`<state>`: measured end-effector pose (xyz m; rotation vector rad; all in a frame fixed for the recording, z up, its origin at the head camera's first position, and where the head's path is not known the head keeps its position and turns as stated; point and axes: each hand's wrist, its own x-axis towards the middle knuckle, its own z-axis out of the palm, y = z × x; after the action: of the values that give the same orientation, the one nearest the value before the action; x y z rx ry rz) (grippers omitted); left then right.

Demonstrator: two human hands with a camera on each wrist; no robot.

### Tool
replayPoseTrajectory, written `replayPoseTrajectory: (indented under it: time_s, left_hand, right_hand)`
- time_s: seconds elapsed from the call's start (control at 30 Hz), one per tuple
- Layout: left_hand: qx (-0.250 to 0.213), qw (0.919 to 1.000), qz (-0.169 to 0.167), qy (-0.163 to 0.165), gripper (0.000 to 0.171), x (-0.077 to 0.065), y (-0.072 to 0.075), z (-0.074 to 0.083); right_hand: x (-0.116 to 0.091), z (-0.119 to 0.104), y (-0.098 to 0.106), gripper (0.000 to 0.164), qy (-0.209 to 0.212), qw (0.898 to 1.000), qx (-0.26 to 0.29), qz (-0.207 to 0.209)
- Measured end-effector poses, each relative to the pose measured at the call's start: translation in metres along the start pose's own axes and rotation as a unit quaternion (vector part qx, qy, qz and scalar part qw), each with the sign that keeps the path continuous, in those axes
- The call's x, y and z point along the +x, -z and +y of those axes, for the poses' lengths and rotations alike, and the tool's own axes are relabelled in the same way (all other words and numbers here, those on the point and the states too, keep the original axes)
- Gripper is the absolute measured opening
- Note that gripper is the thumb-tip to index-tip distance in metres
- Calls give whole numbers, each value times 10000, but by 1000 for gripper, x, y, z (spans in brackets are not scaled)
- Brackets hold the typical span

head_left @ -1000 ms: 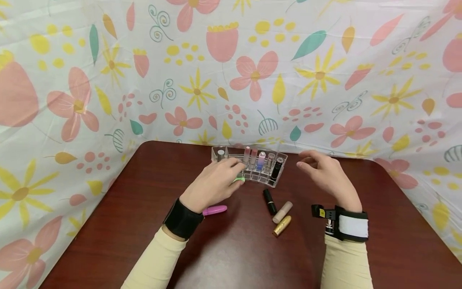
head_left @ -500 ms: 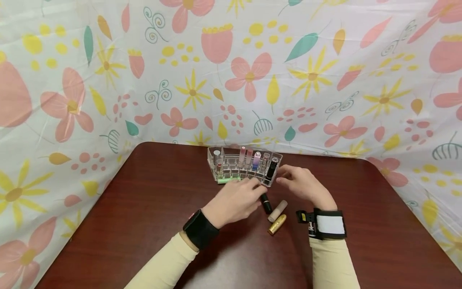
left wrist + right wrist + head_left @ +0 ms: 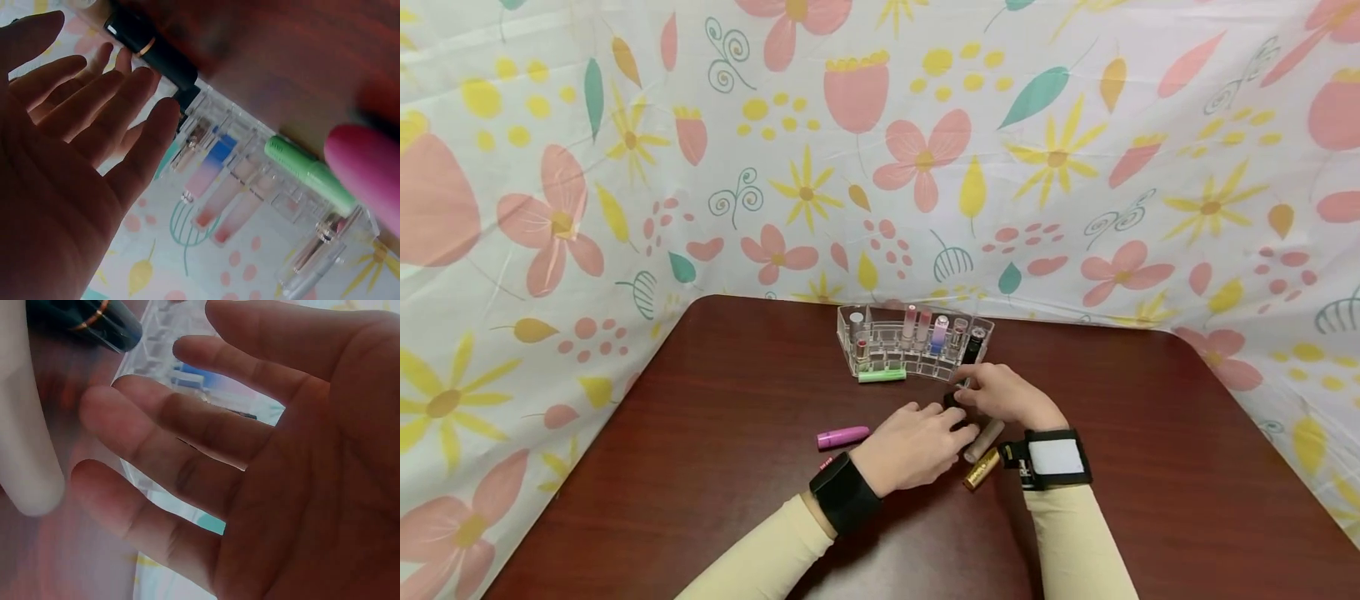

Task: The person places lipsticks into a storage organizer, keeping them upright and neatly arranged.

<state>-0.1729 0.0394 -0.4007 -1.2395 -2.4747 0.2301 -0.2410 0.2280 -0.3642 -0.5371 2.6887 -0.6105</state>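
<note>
A black lipstick tube [image 3: 156,53] with a gold band lies on the table between my two hands, mostly covered by fingers in the head view. My left hand [image 3: 917,446] reaches over its near end with fingers loosely extended. From the other side my right hand [image 3: 1006,393] comes in at the far end, fingers spread and slightly bent in the right wrist view. Neither hand grips anything. Just under the right hand lie a beige tube [image 3: 983,443] and a gold lipstick [image 3: 982,470]. Behind them stands a clear curved lipstick rack [image 3: 889,335].
The rack holds several lipsticks upright, including a black tube [image 3: 973,347] at its right end and a purple-blue one [image 3: 939,335]. A green tube [image 3: 882,377] lies along its front. A magenta tube [image 3: 842,437] lies left of my left hand. Floral cloth [image 3: 805,250] hangs behind the table.
My left hand has moved from the rack's front rightward and nearer, to the black lipstick tube. My right hand has come left and down to the same tube. The green tube now shows uncovered.
</note>
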Motion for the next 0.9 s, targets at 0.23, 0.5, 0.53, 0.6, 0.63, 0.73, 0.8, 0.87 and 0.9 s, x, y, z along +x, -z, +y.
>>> replayPoseTrajectory:
  time_s: [0.23, 0.5, 0.53, 0.6, 0.63, 0.73, 0.8, 0.87, 0.9]
  left_hand:
    - [-32, 9999, -164, -35, 23, 3, -9, 6]
    - [-228, 9992, -339, 11, 17, 2, -12, 6]
    - [-255, 9991, -335, 10, 16, 2, -12, 6]
    - [-282, 9991, -321, 13, 18, 2, -12, 5]
    - [-288, 9991, -306, 22, 19, 2, -13, 5]
    - [-232, 9995, -185, 84, 20, 1, -13, 4]
    - [-176, 9997, -80, 138, 20, 1, -14, 3]
    - [-140, 9997, 12, 176, 20, 1, -15, 2]
    - [-130, 9997, 39, 184, 20, 0, -16, 2]
  right_hand:
    - [10, -1, -9, 24, 399, 9990, -192, 5]
    - [17, -7, -18, 20, 475, 9987, -166, -8]
    - [17, -7, -19, 19, 483, 9987, -172, -7]
    - [18, -7, -20, 17, 462, 9987, -206, 32]
    - [19, -7, -20, 17, 453, 9987, -213, 42]
    - [20, -6, -21, 16, 498, 9983, -283, 100]
    - [21, -5, -22, 17, 448, 9985, -279, 115]
    - [22, -4, -23, 16, 433, 9986, -262, 118]
    - [23, -4, -24, 16, 404, 9988, -234, 116]
